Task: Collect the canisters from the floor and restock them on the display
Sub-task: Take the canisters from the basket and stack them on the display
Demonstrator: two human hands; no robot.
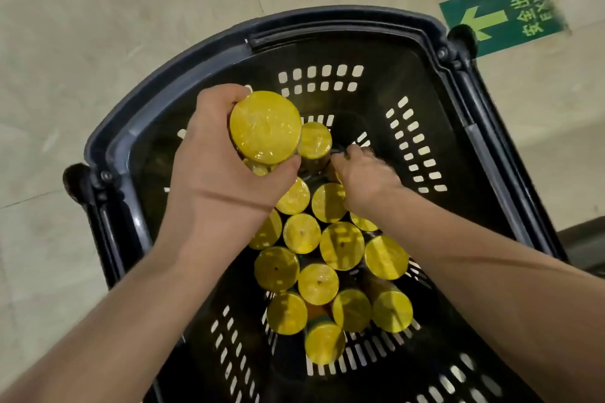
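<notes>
left hand (pixel 209 173) clamped a yellow-lidded canister (pixel 265 127) above the basket (pixel 360 15); right hand (pixel 363 173) reached among the packed canisters (pixel 342 245), grip unclear. a careless pull risked toppling the upright neighbours.

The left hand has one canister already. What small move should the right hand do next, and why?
Probably the right hand, low in the basket, should close on one of the upright canisters around it and lift straight up, since the left hand already grips a raised canister.
</notes>
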